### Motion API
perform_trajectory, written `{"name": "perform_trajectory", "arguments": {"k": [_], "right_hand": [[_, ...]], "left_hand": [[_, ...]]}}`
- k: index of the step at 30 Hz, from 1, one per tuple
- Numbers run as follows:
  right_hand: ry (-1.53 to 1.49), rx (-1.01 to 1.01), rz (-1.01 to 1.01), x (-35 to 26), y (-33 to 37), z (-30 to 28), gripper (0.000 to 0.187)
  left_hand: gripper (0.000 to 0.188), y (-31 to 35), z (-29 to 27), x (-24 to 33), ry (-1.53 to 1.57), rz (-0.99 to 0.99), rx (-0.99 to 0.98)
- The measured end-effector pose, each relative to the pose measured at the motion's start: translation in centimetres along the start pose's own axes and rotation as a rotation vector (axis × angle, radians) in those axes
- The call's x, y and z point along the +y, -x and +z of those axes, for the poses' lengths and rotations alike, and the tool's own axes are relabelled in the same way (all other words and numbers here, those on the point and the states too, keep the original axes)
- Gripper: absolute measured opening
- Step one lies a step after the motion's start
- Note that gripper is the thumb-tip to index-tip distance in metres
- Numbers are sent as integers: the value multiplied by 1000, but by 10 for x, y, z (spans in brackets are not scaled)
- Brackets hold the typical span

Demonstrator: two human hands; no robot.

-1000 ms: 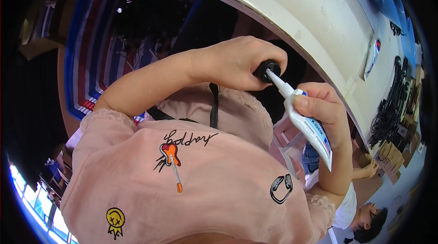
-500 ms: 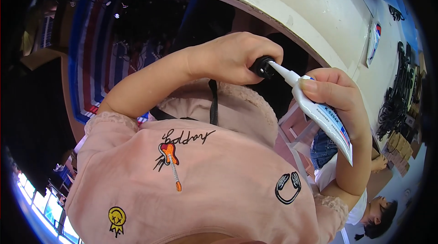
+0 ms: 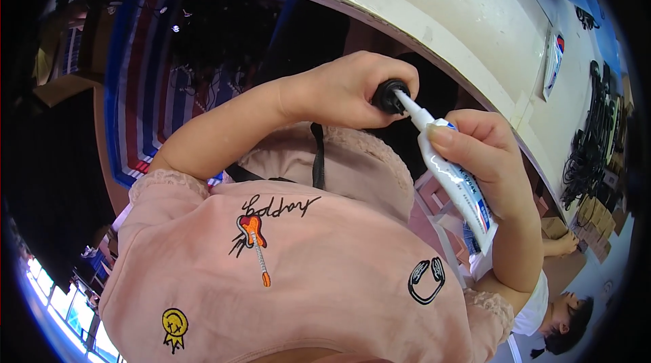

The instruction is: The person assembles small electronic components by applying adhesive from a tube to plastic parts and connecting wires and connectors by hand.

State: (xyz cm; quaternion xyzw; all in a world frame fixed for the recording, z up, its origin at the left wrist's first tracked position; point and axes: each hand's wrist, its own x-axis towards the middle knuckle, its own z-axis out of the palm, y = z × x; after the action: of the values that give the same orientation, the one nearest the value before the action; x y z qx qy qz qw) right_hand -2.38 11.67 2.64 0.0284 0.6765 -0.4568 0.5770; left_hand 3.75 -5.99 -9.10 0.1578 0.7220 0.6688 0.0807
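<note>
Between the fingers of my left hand (image 3: 352, 88) is a small black round part (image 3: 389, 97) with a hollow end, most of it hidden in the grip. My right hand (image 3: 485, 149) is closed round a white and blue glue tube (image 3: 456, 183), thumb pressed on it just below the neck. The tube's long white nozzle (image 3: 410, 106) points up and left, its tip at the opening of the black part. Both hands are held in front of my body, short of the table edge.
A pale table (image 3: 434, 7) curves across the top. On it lie another white tube (image 3: 553, 64) and bundles of black cables (image 3: 588, 139), with small cardboard boxes (image 3: 593, 227) beyond. Striped cloth (image 3: 135, 85) hangs at the left. Another person (image 3: 566, 319) is at the lower right.
My right hand has shifted slightly left and turned the tube steeper, bringing the nozzle tip into the black part's opening. The left hand has barely moved, tipping the black part a little.
</note>
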Motion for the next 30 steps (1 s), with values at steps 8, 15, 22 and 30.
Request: {"name": "perform_trajectory", "arguments": {"k": [8, 15, 22, 30], "right_hand": [[63, -141, 31, -4, -6, -11, 21], [79, -179, 12, -8, -3, -22, 20], [-30, -11, -352, -7, 6, -52, 23], [534, 543, -683, -58, -61, -106, 30]], "left_hand": [[20, -2, 3, 4, -30, -22, -78], [19, -4, 4, 3, 65, -19, -53], [24, -12, -5, 16, 226, -78, -88], [32, 1, -13, 36, 342, -2, -241]]}}
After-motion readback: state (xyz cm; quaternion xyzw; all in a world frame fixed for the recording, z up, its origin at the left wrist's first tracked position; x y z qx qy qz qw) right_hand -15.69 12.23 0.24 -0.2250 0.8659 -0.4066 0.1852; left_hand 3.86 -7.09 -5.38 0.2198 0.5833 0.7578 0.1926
